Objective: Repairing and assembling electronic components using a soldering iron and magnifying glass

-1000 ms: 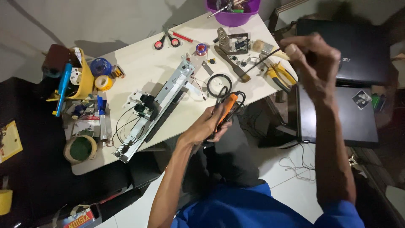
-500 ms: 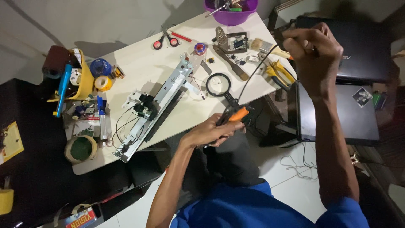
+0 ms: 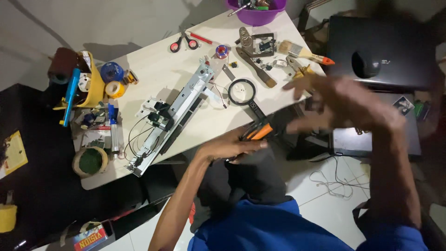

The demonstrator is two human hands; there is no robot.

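— At the near edge of the pale wooden counter (image 3: 186, 69), what has the left hand (image 3: 227, 148) got?
— Its grip is closed around an orange-handled tool (image 3: 258, 133), held just off the counter's edge, above the person's lap. The tool's dark tip points up toward a round black-rimmed magnifying glass (image 3: 242, 90) lying on the counter, very near or touching its handle.
— And the right hand (image 3: 344, 104)?
— Raised in the air over the counter's right corner, beside a closed black laptop (image 3: 399, 42). It's heavily blurred; fingers look spread wide, holding nothing I can make out.
— What lies around them?
— A long grey metal rail assembly (image 3: 174, 116) with wires runs diagonally across the middle. Farther back: red-handled scissors (image 3: 183, 42), a purple plastic bowl (image 3: 258, 16) at the far edge, and a wooden-handled paintbrush with an orange tip (image 3: 304, 52). On the left end, a yellow holder (image 3: 95, 83), a blue tape roll (image 3: 111, 72) and a brownish tape roll (image 3: 89, 161).
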